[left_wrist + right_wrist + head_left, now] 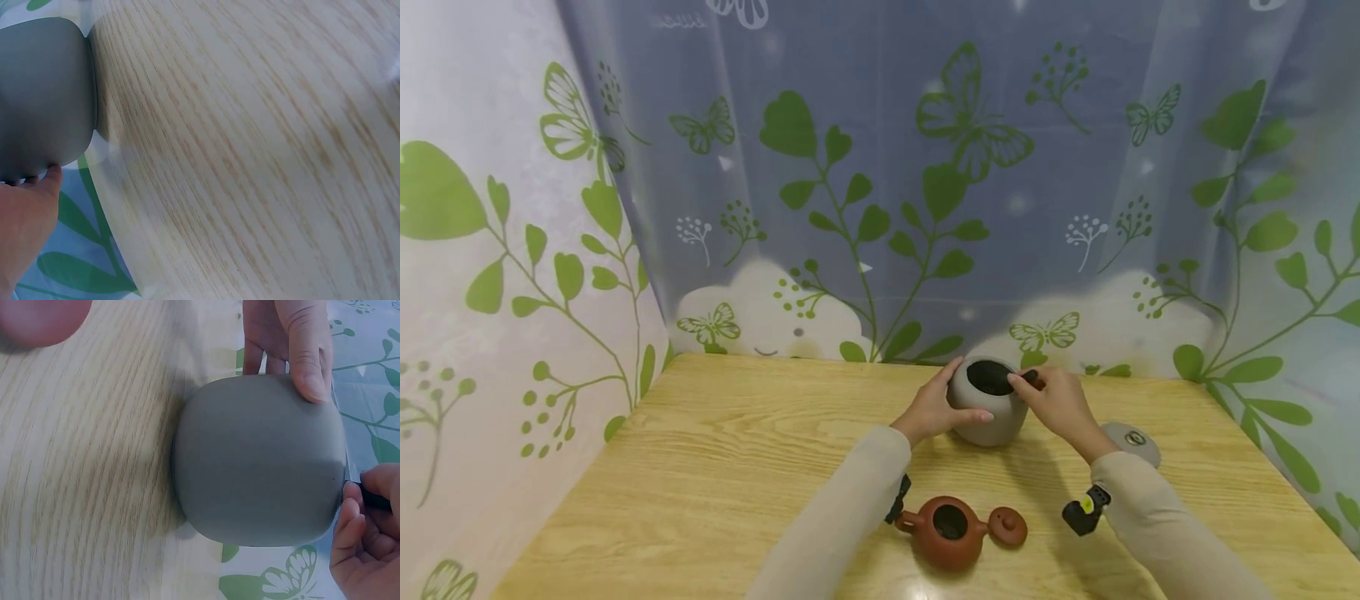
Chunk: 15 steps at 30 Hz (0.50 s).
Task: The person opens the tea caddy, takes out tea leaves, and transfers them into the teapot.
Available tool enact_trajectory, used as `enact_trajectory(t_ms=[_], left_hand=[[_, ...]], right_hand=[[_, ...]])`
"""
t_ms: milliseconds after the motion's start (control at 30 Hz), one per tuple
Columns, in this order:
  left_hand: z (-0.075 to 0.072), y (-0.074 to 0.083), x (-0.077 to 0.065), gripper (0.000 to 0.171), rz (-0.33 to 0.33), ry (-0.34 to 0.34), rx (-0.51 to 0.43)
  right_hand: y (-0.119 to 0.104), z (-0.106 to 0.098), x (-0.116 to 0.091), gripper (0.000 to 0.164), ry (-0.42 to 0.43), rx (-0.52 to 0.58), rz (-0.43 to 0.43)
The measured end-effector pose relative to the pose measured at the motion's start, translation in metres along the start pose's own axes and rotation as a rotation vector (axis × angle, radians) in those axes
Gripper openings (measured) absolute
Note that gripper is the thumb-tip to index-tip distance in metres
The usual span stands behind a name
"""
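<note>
A rounded grey jar [987,430] stands near the back of the wooden table, its wide mouth open and dark inside. My left hand [937,407] holds the jar from its left side, thumb across the front and fingers round the far side. At the right of the mouth, my right hand [1062,405] pinches a slim black handle [376,499] between thumb and fingers. Whatever that handle leads to is hidden by the jar and the hand. In the left wrist view the jar's lower side [47,94] shows with fingertips against it.
Nearer me sits a reddish-brown clay teapot [953,553], uncovered and dark inside, its handle by my left wrist. Its small lid [1008,527] lies by the spout. A grey domed lid [1133,443] rests under my right forearm. A leaf-patterned curtain [880,208] borders the table's back.
</note>
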<state>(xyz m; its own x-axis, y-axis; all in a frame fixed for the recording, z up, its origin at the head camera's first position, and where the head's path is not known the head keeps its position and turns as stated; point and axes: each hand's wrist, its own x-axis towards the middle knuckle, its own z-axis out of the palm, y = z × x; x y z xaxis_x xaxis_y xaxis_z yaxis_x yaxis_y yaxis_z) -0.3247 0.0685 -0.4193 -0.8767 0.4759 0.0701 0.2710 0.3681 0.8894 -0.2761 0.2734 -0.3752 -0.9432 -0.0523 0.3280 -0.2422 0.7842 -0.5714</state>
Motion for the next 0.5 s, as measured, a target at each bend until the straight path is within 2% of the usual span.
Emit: enact_trajectory(t_ms=[233,500], left_hand=[[0.0015,0.0004,-0.0006,0.103,-0.003,0.007,-0.004],[0.0012,0.0001,0.0008,0.103,-0.008,0.006,-0.004]], right_hand=[[0.0003,-0.001,-0.0003,0.038,-0.026,0.087,0.101],[-0.0021,-0.0013,0.0004,0.039,-0.065,0.299,0.256]])
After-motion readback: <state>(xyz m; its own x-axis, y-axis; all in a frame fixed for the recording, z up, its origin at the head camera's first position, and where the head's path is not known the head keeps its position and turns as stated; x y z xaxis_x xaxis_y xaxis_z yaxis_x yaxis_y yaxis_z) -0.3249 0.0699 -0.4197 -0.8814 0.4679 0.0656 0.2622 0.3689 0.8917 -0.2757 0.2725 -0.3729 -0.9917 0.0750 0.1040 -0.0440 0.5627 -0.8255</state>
